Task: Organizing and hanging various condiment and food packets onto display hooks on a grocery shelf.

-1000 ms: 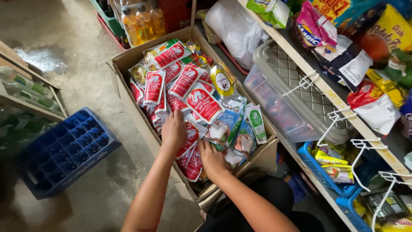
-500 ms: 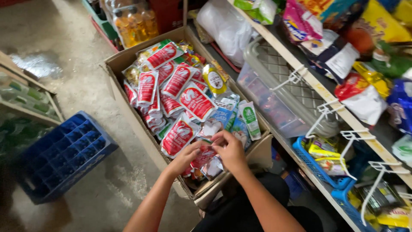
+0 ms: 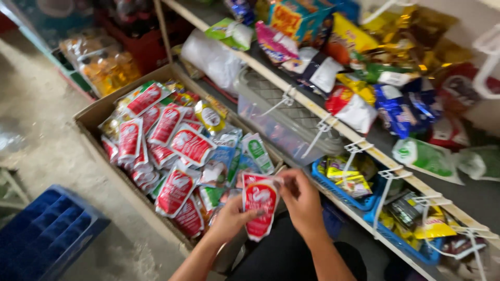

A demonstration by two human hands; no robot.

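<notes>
I hold a red and white sachet pouch (image 3: 259, 204) up in front of me with both hands. My left hand (image 3: 232, 217) grips its lower left side, thumb on the front. My right hand (image 3: 301, 199) pinches its upper right corner. Just beyond it lies an open cardboard box (image 3: 94, 115) on the floor, filled with several similar red pouches (image 3: 177, 136) plus blue, green and yellow sachets (image 3: 233, 154).
A blue plastic crate (image 3: 44, 237) stands on the concrete floor at lower left. To the right runs a shelf (image 3: 333, 122) hung with snack packets and white hooks, with a clear bin (image 3: 281, 120) and blue baskets (image 3: 346, 190) beneath it. Bottled orange drinks (image 3: 107, 67) sit behind the box.
Both hands have lifted one red pouch out of the box and toward me. The view has swung right, toward the shelf.
</notes>
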